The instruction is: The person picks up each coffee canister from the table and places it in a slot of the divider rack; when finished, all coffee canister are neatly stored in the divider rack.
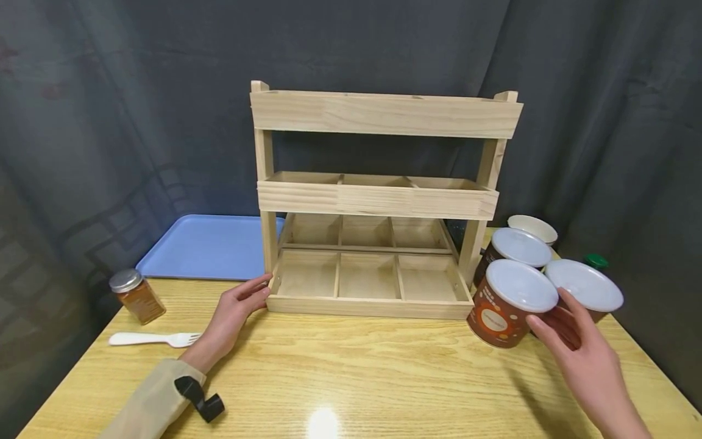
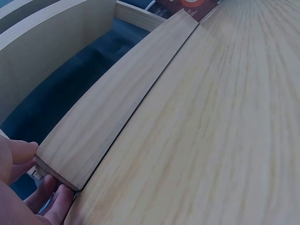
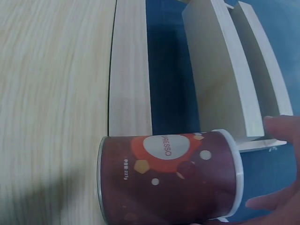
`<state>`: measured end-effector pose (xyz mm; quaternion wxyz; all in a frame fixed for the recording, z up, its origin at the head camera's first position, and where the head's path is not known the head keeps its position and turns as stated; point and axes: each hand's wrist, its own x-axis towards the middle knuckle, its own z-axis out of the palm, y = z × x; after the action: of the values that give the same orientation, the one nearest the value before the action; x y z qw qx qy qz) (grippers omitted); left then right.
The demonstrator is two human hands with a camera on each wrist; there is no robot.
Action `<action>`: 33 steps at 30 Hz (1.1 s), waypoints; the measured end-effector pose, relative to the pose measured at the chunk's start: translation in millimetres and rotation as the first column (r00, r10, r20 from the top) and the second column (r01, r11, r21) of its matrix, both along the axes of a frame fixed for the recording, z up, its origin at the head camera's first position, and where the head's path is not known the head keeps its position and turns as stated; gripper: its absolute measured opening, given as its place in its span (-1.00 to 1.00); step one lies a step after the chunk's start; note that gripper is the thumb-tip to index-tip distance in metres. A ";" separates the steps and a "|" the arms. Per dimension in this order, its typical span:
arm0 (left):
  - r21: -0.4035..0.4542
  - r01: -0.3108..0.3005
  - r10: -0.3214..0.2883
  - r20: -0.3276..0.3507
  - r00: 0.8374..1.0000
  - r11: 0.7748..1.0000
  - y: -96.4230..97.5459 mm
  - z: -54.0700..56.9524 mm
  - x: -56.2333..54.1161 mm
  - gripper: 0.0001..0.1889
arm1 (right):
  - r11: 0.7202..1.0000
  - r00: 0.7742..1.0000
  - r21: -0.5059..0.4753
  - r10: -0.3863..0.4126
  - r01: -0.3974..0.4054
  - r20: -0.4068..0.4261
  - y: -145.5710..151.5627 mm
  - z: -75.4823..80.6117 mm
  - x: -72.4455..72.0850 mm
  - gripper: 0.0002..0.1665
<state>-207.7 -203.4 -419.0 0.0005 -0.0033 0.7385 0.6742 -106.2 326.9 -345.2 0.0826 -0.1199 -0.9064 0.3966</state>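
The wooden rack (image 1: pixel 373 308) stands upright, with tiers of divided compartments. My left hand (image 1: pixel 236 308) grips the front left corner of its lowest tray; in the left wrist view the thumb (image 2: pixel 23 151) lies at the corner's upper edge, the other fingers bent against the board's end. A brown can (image 1: pixel 501 314) with a white lid, printed with an orange badge, stands upright by the rack's front right corner. Beside that can is my right hand (image 1: pixel 587 350), its thumb and fingers spread near the lid. In the right wrist view the can (image 3: pixel 168 183) fills the lower middle.
More lidded cans (image 1: pixel 521 246) and a green cap (image 1: pixel 596 261) crowd behind the right hand. Left of the rack lie a blue tray (image 1: pixel 214 247), an orange-brown jar (image 1: pixel 139 302) with a silver lid, and a white fork (image 1: pixel 150 339). Dark curtains hang behind the table.
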 end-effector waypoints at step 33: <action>0.018 -0.014 0.013 0.019 1.000 1.000 1.0 -1.2 -1.4 -0.47 | 0.997 0.992 0.031 -0.071 0.075 -0.109 -14.0 -16.5 -42.6 0.27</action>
<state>-209.2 -202.4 -420.1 0.0031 -0.0148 0.7323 0.6809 -148.8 312.8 -361.7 0.1479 -0.1301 -0.9025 0.3831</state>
